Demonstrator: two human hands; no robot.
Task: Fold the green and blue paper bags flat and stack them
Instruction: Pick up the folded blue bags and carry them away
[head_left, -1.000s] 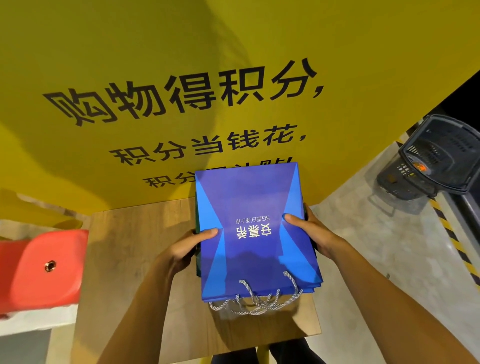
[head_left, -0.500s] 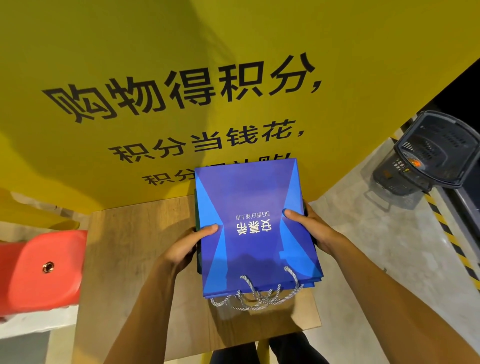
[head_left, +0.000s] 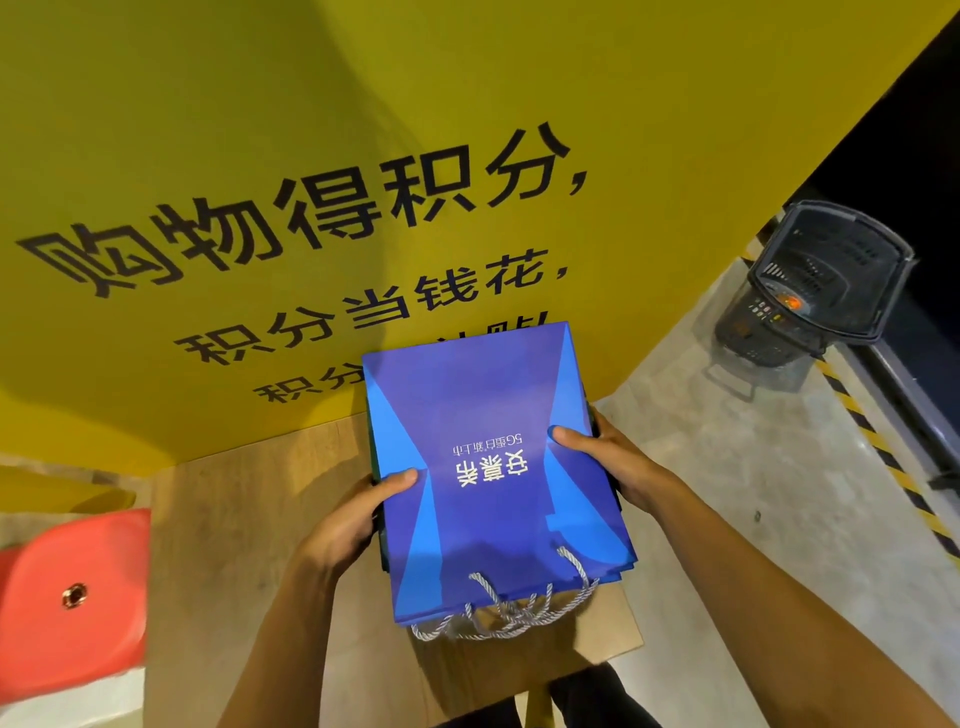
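Note:
A flat stack of paper bags is held just above the wooden table (head_left: 239, 545). The top bag is the blue paper bag (head_left: 488, 415), with white characters and white rope handles (head_left: 509, 613) hanging toward me. A dark green edge of another bag (head_left: 375, 457) shows under its left side; more blue edges show at the lower right. My left hand (head_left: 358, 514) grips the stack's left edge, thumb on top. My right hand (head_left: 608, 462) grips the right edge, thumb on top.
A yellow wall with black characters (head_left: 311, 208) stands close behind the table. A red stool (head_left: 72, 597) sits at the left. A dark plastic shopping basket (head_left: 821, 280) rests on the concrete floor at the right, beside a yellow-black striped line (head_left: 883, 457).
The stack and both hands keep the same grip. They have shifted only slightly, and my view has moved a little.

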